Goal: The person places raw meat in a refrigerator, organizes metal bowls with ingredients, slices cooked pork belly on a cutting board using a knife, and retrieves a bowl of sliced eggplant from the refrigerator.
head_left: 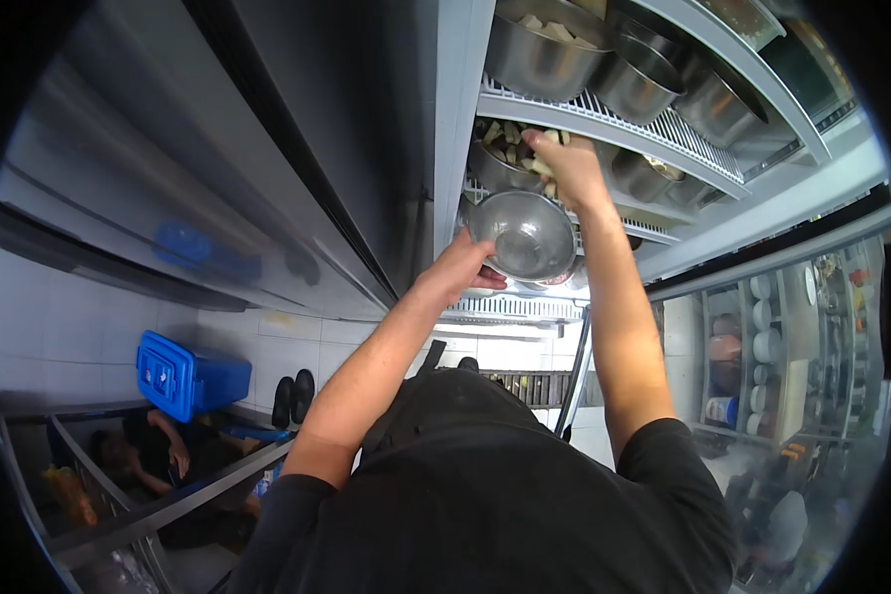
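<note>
My left hand (455,267) grips the near-left rim of an empty-looking round bowl (522,238), held tilted in front of a refrigerator shelf. Beyond it on that shelf, a metal pot (500,174) contains pale vegetable chunks (506,145), some with dark skin. My right hand (570,170) is over the right side of the pot, its fingers closed around several pale vegetable pieces (542,167). The exact kind of vegetable is too small to tell.
An upper wire shelf (663,134) carries several metal pots (543,59). The open refrigerator door (297,148) stands at left, a glass door (762,346) at right. On the floor are a blue lidded box (193,376) and black shoes (294,398). Another person (173,455) lies at lower left.
</note>
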A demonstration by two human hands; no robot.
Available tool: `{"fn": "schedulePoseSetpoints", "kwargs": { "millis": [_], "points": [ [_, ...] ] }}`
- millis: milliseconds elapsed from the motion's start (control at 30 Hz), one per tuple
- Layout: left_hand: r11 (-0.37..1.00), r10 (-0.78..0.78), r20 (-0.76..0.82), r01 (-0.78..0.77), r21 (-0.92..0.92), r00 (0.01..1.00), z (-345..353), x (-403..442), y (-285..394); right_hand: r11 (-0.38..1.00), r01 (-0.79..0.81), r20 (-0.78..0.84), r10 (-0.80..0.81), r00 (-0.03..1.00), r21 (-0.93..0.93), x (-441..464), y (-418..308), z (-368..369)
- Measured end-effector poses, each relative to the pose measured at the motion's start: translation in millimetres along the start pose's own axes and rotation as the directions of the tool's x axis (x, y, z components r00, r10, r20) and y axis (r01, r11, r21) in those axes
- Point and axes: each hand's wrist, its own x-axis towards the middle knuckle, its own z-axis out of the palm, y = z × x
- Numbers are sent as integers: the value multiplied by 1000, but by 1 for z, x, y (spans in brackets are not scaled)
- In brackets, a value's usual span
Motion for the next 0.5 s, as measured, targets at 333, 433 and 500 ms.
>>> {"fn": "schedulePoseSetpoints", "kwargs": {
  "millis": [333,433,500],
  "points": [
    [993,119,-4,-119,2,993,7,6,-13,719,486,148,-481,864,-497,-74,37,7],
    [987,157,-22,-157,18,987,6,-2,-13,705,432,319,-296,900,-563,-84,45,3],
    [990,140,-26,-139,14,990,5,-7,-12,656,455,408,-238,881,-602,-89,42,-1]
  ]
}}
